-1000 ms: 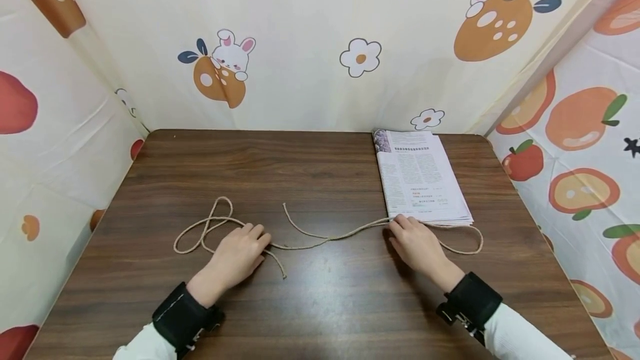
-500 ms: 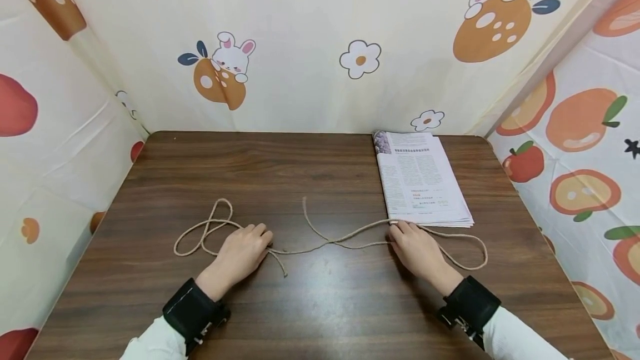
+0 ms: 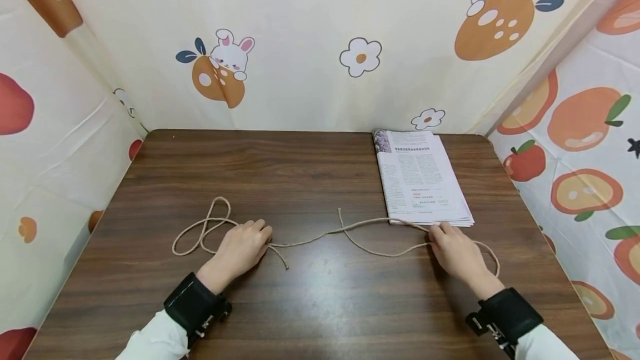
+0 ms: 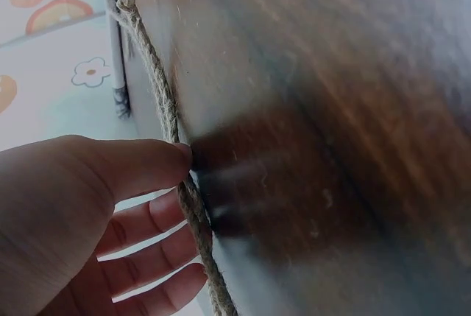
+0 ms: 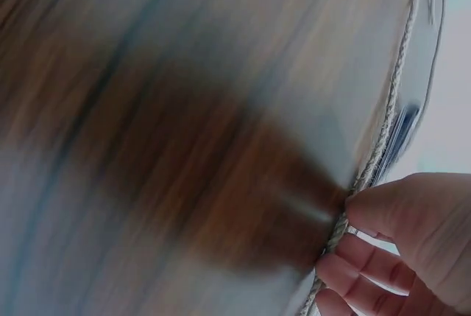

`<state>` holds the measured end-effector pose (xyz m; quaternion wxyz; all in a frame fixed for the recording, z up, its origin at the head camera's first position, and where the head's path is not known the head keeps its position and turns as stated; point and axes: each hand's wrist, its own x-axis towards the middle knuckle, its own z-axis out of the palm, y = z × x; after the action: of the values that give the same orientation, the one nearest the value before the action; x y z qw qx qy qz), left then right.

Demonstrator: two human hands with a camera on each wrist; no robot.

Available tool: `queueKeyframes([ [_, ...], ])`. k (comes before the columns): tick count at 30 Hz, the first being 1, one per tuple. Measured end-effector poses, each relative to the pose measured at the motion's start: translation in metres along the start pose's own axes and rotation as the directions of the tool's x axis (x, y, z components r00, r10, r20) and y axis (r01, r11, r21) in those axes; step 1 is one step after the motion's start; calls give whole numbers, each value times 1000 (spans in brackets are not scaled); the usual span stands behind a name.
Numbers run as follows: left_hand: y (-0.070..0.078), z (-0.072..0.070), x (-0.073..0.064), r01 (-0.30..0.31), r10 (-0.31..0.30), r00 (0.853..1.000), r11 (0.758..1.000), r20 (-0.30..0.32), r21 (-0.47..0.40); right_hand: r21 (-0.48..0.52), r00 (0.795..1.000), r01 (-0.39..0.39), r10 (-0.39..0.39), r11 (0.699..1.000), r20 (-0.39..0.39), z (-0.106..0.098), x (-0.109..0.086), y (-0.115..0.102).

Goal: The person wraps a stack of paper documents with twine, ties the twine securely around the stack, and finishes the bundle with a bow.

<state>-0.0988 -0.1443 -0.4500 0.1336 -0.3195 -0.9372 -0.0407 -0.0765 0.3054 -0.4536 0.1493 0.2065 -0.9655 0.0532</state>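
A thin beige rope (image 3: 305, 243) lies across the brown table, with a twisted loop at the left and a smaller loop at the right. My left hand (image 3: 242, 250) pinches it beside the left loop; the left wrist view shows the thumb and fingers on the rope (image 4: 165, 102), a cut end sticking out past them. Just below the newspaper's lower right corner, my right hand (image 3: 459, 254) pinches another stretch of the rope (image 5: 390, 110) between thumb and fingers. A free end stands up near the middle, where two strands cross. Under each hand, part of the rope is hidden.
A folded newspaper (image 3: 422, 182) lies at the back right of the wooden table (image 3: 260, 171); one rope strand passes along its near edge. Printed cloth (image 3: 300, 71) hangs behind the table and on both sides.
My right hand has slid right along the table, drawing the rope's free end and the strand crossing rightward. The left hand has stayed nearly in place, holding the rope.
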Motion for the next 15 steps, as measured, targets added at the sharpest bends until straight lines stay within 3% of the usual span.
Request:
queueKeyframes([
  [6, -3, 1, 4, 0, 0, 1000, 1000, -2, 2, -45, 989, -122, 125, 992, 83, -7, -10, 29],
  [15, -12, 2, 13, 18, -18, 1000, 1000, 14, 7, -60, 968, -225, 230, 973, 103, -15, -20, 61],
])
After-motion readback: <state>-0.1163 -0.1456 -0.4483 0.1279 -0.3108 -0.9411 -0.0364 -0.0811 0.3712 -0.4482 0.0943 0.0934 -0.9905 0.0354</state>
